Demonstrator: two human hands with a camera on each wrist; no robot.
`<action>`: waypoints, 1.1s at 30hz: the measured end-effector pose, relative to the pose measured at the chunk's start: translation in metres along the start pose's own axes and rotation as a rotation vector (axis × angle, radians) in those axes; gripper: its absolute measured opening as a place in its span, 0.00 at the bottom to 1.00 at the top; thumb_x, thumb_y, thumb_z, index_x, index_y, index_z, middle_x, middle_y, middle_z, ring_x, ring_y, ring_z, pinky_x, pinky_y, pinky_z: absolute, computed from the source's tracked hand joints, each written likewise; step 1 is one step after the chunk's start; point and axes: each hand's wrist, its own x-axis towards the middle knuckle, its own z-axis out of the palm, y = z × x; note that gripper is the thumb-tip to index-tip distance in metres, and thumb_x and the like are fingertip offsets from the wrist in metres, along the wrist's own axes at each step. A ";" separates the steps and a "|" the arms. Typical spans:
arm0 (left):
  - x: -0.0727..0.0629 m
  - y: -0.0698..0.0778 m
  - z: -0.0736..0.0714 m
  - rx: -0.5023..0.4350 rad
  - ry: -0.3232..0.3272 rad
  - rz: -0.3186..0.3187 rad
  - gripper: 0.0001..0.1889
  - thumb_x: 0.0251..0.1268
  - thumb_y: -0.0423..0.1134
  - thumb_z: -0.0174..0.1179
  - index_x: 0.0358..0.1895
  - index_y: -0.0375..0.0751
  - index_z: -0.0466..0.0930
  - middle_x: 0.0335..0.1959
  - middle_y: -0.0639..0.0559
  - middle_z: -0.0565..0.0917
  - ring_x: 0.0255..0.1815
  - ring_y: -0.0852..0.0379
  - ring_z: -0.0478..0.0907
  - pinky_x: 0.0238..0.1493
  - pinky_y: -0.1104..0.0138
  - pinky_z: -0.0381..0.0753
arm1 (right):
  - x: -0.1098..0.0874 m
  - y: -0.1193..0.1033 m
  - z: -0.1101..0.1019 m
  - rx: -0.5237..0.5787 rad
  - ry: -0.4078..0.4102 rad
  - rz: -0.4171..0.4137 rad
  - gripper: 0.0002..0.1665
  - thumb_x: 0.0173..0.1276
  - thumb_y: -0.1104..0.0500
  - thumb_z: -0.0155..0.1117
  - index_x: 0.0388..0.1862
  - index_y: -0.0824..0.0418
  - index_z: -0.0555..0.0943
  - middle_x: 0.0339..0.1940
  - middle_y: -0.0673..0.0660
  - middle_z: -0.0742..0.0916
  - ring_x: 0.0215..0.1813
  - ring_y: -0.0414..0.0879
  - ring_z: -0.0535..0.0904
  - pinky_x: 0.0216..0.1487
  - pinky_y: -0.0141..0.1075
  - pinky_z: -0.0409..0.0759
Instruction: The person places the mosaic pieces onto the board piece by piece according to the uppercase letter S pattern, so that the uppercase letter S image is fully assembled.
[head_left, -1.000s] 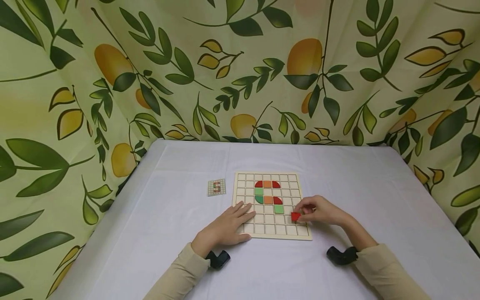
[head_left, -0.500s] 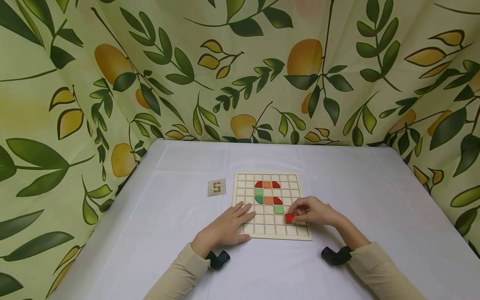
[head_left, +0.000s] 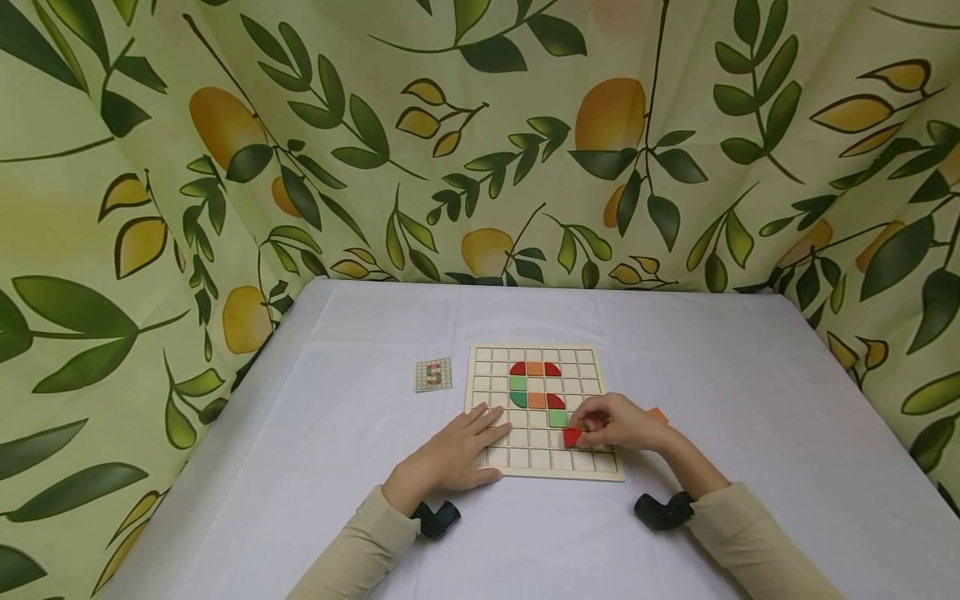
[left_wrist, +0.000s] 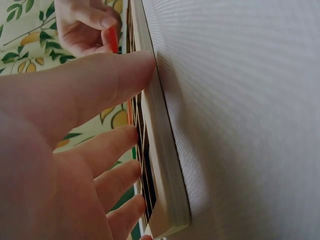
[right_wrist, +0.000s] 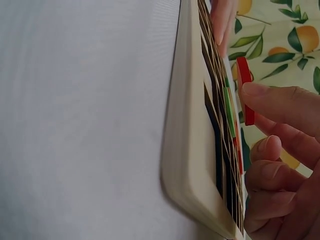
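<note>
A wooden grid board (head_left: 528, 460) lies on the table, with red, orange and green pieces forming a curved figure in its cells. My left hand (head_left: 459, 450) rests on the board's left side, fingers spread over the grid and thumb at the front edge. Between thumb and fingertips, my right hand (head_left: 618, 422) pinches a red tile (head_left: 572, 437) over the board's lower right cells. In the right wrist view this red tile (right_wrist: 246, 92) stands apart from the board surface, near a light green square (right_wrist: 229, 112) set in the grid.
A small pattern card (head_left: 433, 375) with a similar coloured figure lies left of the board. Partly hidden behind the right wrist, an orange piece (head_left: 657, 414) lies on the white-covered table (head_left: 360, 333). A leaf-and-fruit patterned curtain (head_left: 480, 167) surrounds the table.
My right hand has moved left across the board with the red tile, towards the light green square. The orange piece behind the wrist has come into view. The left hand has stayed put.
</note>
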 end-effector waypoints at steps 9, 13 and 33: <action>0.000 0.000 0.000 0.000 0.002 0.004 0.35 0.65 0.51 0.58 0.74 0.50 0.60 0.79 0.49 0.56 0.81 0.46 0.49 0.80 0.52 0.55 | 0.004 0.000 0.003 0.010 -0.008 -0.019 0.09 0.54 0.65 0.71 0.34 0.66 0.84 0.22 0.47 0.74 0.27 0.30 0.66 0.25 0.25 0.65; 0.000 0.000 0.000 0.002 -0.001 0.000 0.35 0.65 0.52 0.58 0.74 0.50 0.60 0.79 0.50 0.56 0.81 0.46 0.49 0.80 0.52 0.55 | 0.005 0.000 0.004 0.003 0.002 -0.088 0.07 0.56 0.62 0.71 0.34 0.64 0.84 0.22 0.45 0.74 0.27 0.28 0.66 0.24 0.26 0.66; 0.000 0.000 -0.001 0.007 -0.002 0.004 0.34 0.66 0.52 0.57 0.74 0.50 0.60 0.79 0.50 0.56 0.81 0.47 0.49 0.80 0.51 0.55 | 0.013 -0.005 0.010 -0.059 0.007 0.012 0.07 0.53 0.65 0.73 0.32 0.64 0.84 0.22 0.50 0.75 0.26 0.31 0.67 0.26 0.23 0.67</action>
